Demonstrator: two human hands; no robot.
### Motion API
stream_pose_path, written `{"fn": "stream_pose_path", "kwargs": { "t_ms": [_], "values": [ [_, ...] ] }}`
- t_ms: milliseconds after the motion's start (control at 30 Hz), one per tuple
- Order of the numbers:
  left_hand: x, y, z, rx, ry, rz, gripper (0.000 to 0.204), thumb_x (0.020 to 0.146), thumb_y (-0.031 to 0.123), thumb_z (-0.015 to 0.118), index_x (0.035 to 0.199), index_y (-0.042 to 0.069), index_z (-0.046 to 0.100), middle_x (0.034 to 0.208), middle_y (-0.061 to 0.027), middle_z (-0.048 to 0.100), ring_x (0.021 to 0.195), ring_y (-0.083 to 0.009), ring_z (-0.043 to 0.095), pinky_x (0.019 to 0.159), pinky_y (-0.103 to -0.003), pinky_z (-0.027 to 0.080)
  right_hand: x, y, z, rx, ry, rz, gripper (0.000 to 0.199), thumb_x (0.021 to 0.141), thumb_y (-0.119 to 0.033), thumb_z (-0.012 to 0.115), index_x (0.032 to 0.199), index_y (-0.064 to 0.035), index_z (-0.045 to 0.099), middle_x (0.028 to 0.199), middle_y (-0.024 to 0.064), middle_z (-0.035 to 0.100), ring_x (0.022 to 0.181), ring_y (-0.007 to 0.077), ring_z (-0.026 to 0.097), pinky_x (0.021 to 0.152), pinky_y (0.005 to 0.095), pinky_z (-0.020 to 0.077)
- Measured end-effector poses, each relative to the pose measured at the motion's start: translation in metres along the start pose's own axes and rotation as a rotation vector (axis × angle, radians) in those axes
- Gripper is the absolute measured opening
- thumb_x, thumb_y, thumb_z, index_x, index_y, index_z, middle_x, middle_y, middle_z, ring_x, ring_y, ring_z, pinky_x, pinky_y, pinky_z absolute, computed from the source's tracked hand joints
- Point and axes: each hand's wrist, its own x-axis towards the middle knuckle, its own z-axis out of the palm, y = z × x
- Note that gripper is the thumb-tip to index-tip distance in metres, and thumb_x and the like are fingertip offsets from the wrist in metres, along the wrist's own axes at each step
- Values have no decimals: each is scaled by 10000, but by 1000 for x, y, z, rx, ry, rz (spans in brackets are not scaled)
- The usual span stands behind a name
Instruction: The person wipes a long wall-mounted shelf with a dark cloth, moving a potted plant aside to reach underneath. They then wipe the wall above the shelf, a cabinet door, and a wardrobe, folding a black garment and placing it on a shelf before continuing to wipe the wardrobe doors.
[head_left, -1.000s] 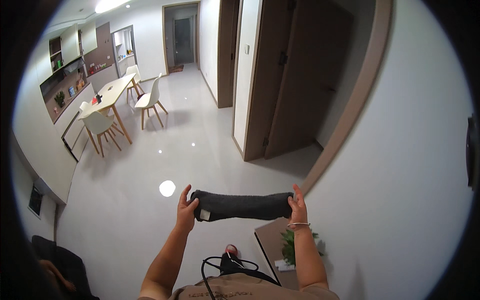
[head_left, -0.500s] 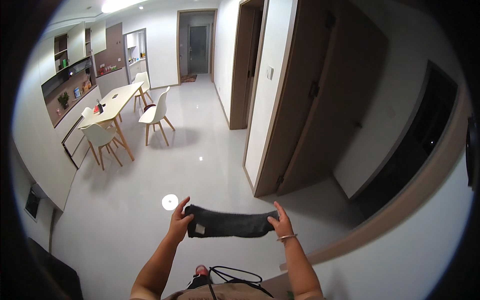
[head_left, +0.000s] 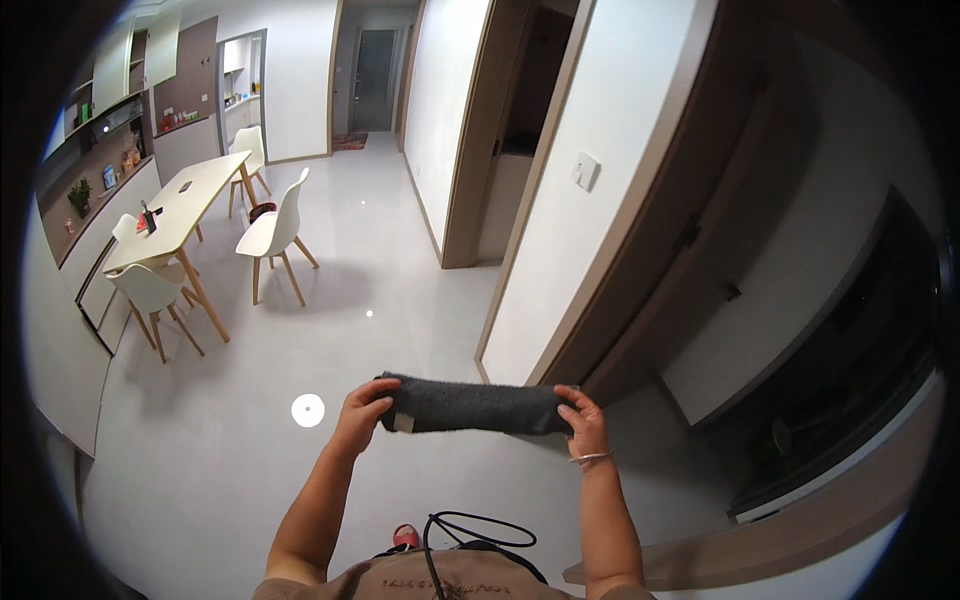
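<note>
A long dark grey cloth (head_left: 480, 406) with a small pale tag near its left end stretches level in front of me; its exact kind I cannot tell. My left hand (head_left: 362, 415) pinches the left end between thumb and fingers. At the right end, my right hand (head_left: 584, 420) grips the cloth the same way, with a bracelet (head_left: 591, 457) on that wrist. Between the two hands the cloth hangs nearly straight, held in the air above the floor.
A white table (head_left: 185, 215) with white chairs around it, one chair (head_left: 270, 235) on its near right side, stands at the left by wall cabinets. A white disc (head_left: 308, 410) shows on the pale floor. To the right are a wall corner (head_left: 560, 290) and a doorway. A black cord hangs at my waist.
Both hands have raised the cloth slightly and pulled it straighter and wider. The view has shifted, so the table and chairs sit further left and I appear closer to the wall corner.
</note>
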Motion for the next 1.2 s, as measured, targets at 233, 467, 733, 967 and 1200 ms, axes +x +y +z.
{"fn": "stream_pose_path", "kwargs": {
  "t_ms": [233, 467, 733, 967, 1200],
  "values": [
    [147, 31, -22, 404, -52, 141, 475, 816, -63, 589, 1282, 33, 587, 1152, -80, 638, 1062, -174, 597, 933, -308, 479, 132, 13, 34, -697, 76, -153, 520, 791, -16, 624, 1306, -72, 581, 1227, 171, 636, 1132, 252, 611, 975, 335, 464],
    [294, 21, -48, 980, 98, 362, 535, 767, -54, 659, 1280, 75, 576, 1114, -172, 643, 1031, -311, 625, 900, -364, 497, 281, 69, 42, -912, 125, -246, 511, 806, -46, 624, 1312, -86, 561, 1131, 236, 643, 1057, 388, 618, 936, 419, 493],
    [445, 30, -98, 1139, 298, 354, 334, 760, 30, 688, 1091, 65, 659, 1043, -155, 662, 996, -344, 619, 882, -413, 489, 459, 77, 81, -910, 51, -253, 241, 815, -53, 630, 1052, -89, 652, 983, 133, 694, 892, 324, 667, 800, 392, 538],
    [593, 32, -155, 939, 183, 479, 274, 645, -47, 707, 900, 34, 647, 1217, -123, 538, 1018, -259, 579, 856, -348, 491, 580, 97, 104, -829, 81, -177, 224, 832, -50, 637, 1051, -94, 657, 1004, 117, 678, 903, 291, 656, 803, 371, 526],
    [768, 57, -182, 327, -164, 128, 147, 646, 7, 641, 787, 16, 600, 1138, -154, 624, 1014, -228, 602, 909, -347, 455, 683, 120, 118, -863, 235, -156, 241, 802, -50, 668, 1042, -60, 668, 1341, 138, 521, 1202, 298, 533, 988, 372, 453]
  ]
}}
